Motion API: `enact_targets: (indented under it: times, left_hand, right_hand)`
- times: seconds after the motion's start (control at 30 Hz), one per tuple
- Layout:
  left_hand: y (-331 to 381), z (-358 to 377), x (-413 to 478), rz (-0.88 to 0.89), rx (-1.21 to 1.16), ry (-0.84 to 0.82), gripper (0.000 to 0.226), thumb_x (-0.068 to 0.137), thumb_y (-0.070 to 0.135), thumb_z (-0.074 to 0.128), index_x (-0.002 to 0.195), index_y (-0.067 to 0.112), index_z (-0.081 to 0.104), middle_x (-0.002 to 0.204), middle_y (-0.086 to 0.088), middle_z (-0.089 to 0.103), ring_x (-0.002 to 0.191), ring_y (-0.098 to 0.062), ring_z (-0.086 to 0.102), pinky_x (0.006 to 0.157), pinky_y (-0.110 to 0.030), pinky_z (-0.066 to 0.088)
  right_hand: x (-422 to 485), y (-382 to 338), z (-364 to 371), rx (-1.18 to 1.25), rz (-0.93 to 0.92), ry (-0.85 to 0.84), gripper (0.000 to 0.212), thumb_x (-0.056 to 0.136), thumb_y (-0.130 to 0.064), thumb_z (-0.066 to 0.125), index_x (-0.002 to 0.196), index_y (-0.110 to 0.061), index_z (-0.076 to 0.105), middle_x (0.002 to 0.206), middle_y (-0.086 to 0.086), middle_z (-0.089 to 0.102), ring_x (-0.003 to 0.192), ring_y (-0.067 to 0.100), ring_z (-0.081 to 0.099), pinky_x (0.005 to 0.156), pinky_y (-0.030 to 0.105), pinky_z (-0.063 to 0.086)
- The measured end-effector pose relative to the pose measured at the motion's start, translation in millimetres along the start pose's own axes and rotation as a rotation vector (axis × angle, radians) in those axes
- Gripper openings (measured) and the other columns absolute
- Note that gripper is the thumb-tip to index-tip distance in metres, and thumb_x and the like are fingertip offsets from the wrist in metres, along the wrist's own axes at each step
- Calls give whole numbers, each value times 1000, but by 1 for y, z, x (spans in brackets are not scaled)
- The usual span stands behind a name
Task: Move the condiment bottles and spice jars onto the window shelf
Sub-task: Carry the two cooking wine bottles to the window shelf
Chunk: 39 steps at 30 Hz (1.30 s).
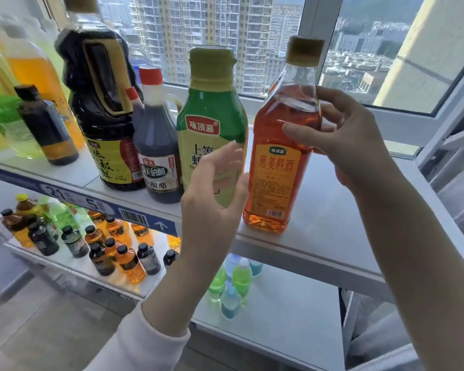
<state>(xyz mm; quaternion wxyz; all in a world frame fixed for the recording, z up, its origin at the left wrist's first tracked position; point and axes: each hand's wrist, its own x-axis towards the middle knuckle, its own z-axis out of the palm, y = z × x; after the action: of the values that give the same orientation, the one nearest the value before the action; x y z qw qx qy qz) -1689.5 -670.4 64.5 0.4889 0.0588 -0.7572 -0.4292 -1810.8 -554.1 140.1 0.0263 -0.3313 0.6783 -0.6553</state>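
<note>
An amber cooking-wine bottle [276, 170] with a tan cap stands upright on the white window shelf [319, 223]. My right hand [351, 140] wraps its shoulder, thumb on the front and fingers behind. Just left of it stands a green oyster-sauce bottle [209, 124] with a yellow-green cap. My left hand [214, 202] hovers in front of that bottle's lower label, fingers spread and holding nothing. Further left on the shelf are a small dark vinegar bottle [156, 145] with a red cap and a big dark soy-sauce jug [99, 97].
More yellow, green and orange bottles [24, 84] crowd the shelf's left end. The lower shelf [292, 311] holds several small amber and dark bottles [113, 250] and green and blue ones [233, 282]. The window frame [413, 121] runs behind and to the right.
</note>
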Motion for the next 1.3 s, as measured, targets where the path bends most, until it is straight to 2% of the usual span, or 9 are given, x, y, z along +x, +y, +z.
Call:
enact_targets:
  times: [0.3,0.67,0.77,0.9,0.97,1.03,1.1,1.17,1.3]
  left_hand:
    - [-3,1,3,-20,37,-69,37,89,13,57,125,10,49,113,4,59,108,2,53,86,-5,41]
    - [4,11,10,29,52,-54,38,88,22,56,124,11,50,116,-1,60,106,-3,56,89,-15,47]
    - [5,12,14,81,91,-19,36,89,22,57,123,10,51,114,-1,58,105,-4,55,90,-17,47]
    - [7,12,19,152,102,24,35,89,20,55,121,9,51,115,0,54,110,-16,55,93,-37,49]
    - [8,13,22,177,96,36,33,89,18,56,121,12,50,116,1,52,112,-17,54,92,-41,48]
    - [9,15,23,174,79,39,34,89,19,56,122,14,49,117,0,52,115,-17,53,93,-42,48]
    - [9,17,24,169,78,28,36,89,19,56,124,13,48,120,-2,53,117,-17,52,95,-42,47]
    - [9,19,25,173,93,12,38,89,17,57,125,11,47,123,-4,53,119,-18,51,96,-42,47]
    - [8,21,28,182,103,-3,39,89,14,58,126,15,44,128,-4,51,123,-17,49,98,-41,46]
  right_hand:
    - [2,10,5,-10,-28,1,60,50,-30,80,106,-34,59,107,-1,67,91,12,69,74,27,57]
    - [2,17,2,-49,-35,-20,63,59,-42,80,115,-41,51,109,-15,60,91,-3,64,74,19,55]
    - [2,23,-4,35,-1,85,52,70,-59,62,117,-42,47,114,-12,57,105,3,59,74,16,54]
    - [11,65,-13,209,99,402,43,89,-47,49,127,-27,49,119,-5,57,110,10,57,98,36,48]
    - [19,90,-14,178,179,382,53,87,-44,54,134,-22,45,119,-8,55,113,8,52,106,42,39]
    - [28,111,-14,157,249,291,62,87,-42,59,141,-21,37,133,-3,50,121,10,47,109,44,34]
    - [36,121,-15,108,282,204,74,79,-48,62,143,-23,34,144,1,43,130,13,41,107,41,34]
    - [43,127,-15,95,277,145,73,78,-45,64,142,-25,36,143,1,45,130,14,42,101,35,39]
    - [54,138,-16,164,233,140,54,86,-24,65,136,-23,47,126,3,56,103,5,58,74,22,50]
